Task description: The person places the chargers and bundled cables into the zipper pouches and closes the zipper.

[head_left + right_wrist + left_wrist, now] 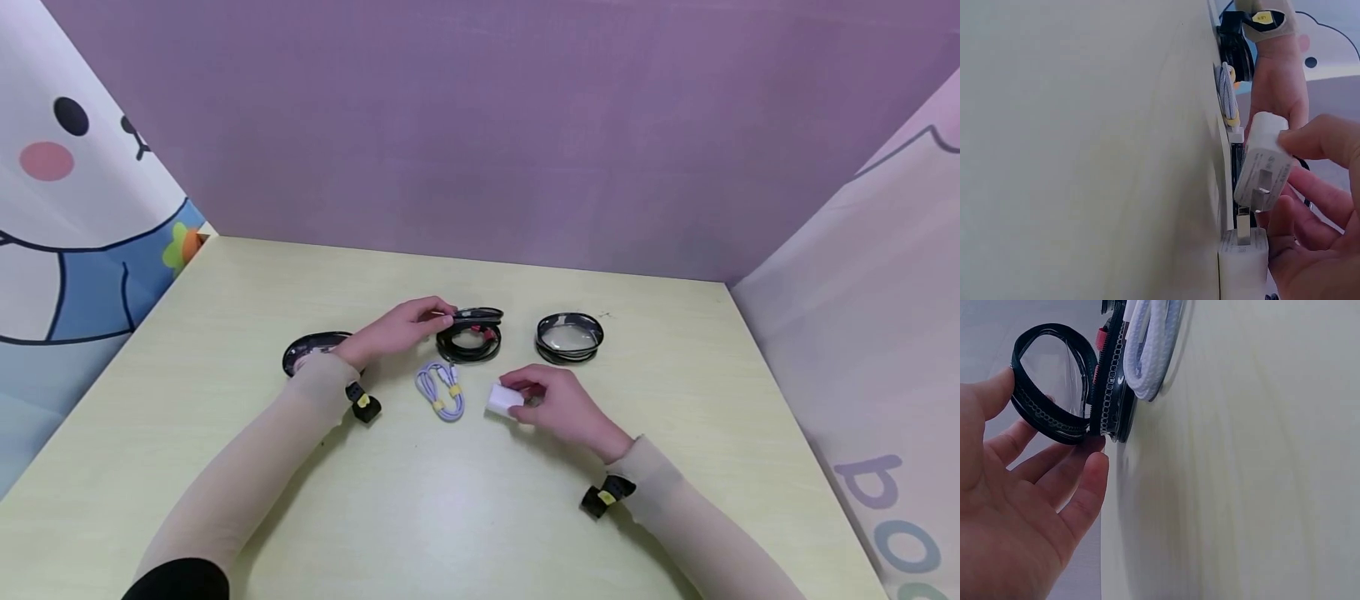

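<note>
My left hand pinches the raised upper part of a round clear pouch with black zipper edges. In the left wrist view, the thumb and fingers hold the rim of that zip pouch, with small red tabs beside it. My right hand holds a white plug charger just off the table, its two metal prongs showing in the right wrist view. A second white charger stands below it, close to the fingers. Between the hands lies a coiled pale cable with yellow ties.
Another black-edged clear pouch stands to the right. A third one lies on the left, partly behind my left arm. A purple wall rises behind the pale table, with printed panels at both sides.
</note>
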Available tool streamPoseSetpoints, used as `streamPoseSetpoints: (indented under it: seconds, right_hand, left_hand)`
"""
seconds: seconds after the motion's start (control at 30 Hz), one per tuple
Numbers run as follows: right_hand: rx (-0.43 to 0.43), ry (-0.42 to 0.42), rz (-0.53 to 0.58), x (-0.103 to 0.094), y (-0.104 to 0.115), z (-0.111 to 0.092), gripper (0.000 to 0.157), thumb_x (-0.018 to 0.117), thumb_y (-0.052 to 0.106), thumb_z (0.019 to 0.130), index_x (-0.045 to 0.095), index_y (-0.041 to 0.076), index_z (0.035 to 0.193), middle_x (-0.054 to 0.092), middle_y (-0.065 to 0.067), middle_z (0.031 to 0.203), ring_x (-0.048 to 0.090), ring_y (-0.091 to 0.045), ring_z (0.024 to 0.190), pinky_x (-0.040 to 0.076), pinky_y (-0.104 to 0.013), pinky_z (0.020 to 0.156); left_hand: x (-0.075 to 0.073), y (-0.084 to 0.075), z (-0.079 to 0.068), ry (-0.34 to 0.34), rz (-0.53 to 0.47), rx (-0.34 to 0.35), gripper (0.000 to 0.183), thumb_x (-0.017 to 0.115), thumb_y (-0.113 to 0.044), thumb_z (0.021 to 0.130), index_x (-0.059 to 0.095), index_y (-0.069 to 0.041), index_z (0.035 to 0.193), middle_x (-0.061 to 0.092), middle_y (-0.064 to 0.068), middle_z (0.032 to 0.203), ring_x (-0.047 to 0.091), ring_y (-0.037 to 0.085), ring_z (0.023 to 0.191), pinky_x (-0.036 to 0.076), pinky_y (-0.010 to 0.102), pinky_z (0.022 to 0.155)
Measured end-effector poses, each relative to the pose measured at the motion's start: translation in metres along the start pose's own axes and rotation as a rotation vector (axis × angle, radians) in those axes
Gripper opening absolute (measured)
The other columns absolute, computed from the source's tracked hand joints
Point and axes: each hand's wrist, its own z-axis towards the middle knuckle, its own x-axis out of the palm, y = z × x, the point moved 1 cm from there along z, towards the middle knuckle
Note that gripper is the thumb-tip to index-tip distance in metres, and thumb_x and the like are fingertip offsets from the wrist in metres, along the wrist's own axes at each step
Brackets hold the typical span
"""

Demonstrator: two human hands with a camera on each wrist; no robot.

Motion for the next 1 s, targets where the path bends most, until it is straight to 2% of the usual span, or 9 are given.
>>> streamPoseSetpoints:
  seconds: [0.2, 0.43, 0.57, 0.73, 0.87, 1.0]
  right_hand:
    - [-0.023, -0.006, 0.017, -0.003, 0.003, 0.001, 0.041, 0.079, 0.004, 0.078, 0.071, 0.008, 0.119, 0.069, -0.002, 0.113, 0.065, -0.016, 0.091, 0.056, -0.031, 0.081]
    - [-0.002, -0.007, 0.119, -0.005, 0.009, 0.005, 0.039, 0.074, -0.001, 0.080, 0.071, 0.007, 0.117, 0.069, -0.005, 0.115, 0.065, -0.022, 0.098, 0.056, -0.033, 0.084]
    - [0.011, -0.029, 0.144, -0.004, 0.010, 0.009, 0.038, 0.074, -0.002, 0.080, 0.071, 0.006, 0.117, 0.068, -0.006, 0.116, 0.065, -0.024, 0.101, 0.056, -0.030, 0.085]
    - [-0.025, -0.084, 0.085, -0.004, 0.011, 0.020, 0.037, 0.075, -0.002, 0.080, 0.070, 0.003, 0.117, 0.067, -0.007, 0.116, 0.066, -0.026, 0.100, 0.056, -0.026, 0.082]
    - [-0.052, -0.131, 0.029, -0.003, 0.010, 0.034, 0.037, 0.075, 0.001, 0.081, 0.071, 0.004, 0.117, 0.068, -0.006, 0.118, 0.065, -0.022, 0.102, 0.056, -0.026, 0.082]
    - [-0.089, -0.170, 0.018, -0.001, 0.010, 0.049, 0.035, 0.074, 0.002, 0.083, 0.071, 0.005, 0.117, 0.067, -0.004, 0.118, 0.064, -0.019, 0.105, 0.055, -0.027, 0.084]
  left_hand:
    - [-0.004, -0.032, -0.017, 0.016, 0.014, 0.003, 0.036, 0.049, -0.020, 0.106, 0.054, 0.004, 0.133, 0.049, 0.020, 0.145, 0.046, 0.034, 0.135, 0.038, 0.045, 0.110]
    - [0.000, 0.004, -0.001, -0.013, 0.026, 0.031, 0.038, 0.051, -0.034, 0.105, 0.058, -0.009, 0.131, 0.054, 0.009, 0.141, 0.049, 0.027, 0.132, 0.038, 0.045, 0.110]
    - [0.001, 0.003, -0.002, -0.009, 0.040, 0.032, 0.039, 0.051, -0.034, 0.105, 0.058, -0.008, 0.132, 0.054, 0.008, 0.141, 0.048, 0.026, 0.132, 0.037, 0.045, 0.110]
    - [0.001, 0.002, -0.003, -0.010, 0.048, 0.035, 0.038, 0.051, -0.032, 0.105, 0.058, -0.007, 0.132, 0.054, 0.009, 0.141, 0.048, 0.027, 0.132, 0.037, 0.044, 0.111]
    - [0.000, 0.003, -0.003, -0.012, 0.044, 0.041, 0.036, 0.051, -0.031, 0.105, 0.058, -0.007, 0.131, 0.054, 0.009, 0.141, 0.048, 0.027, 0.133, 0.037, 0.045, 0.110]
    - [-0.001, 0.005, -0.001, -0.010, 0.040, 0.056, 0.036, 0.050, -0.030, 0.106, 0.059, -0.006, 0.131, 0.055, 0.010, 0.140, 0.047, 0.028, 0.133, 0.037, 0.045, 0.110]
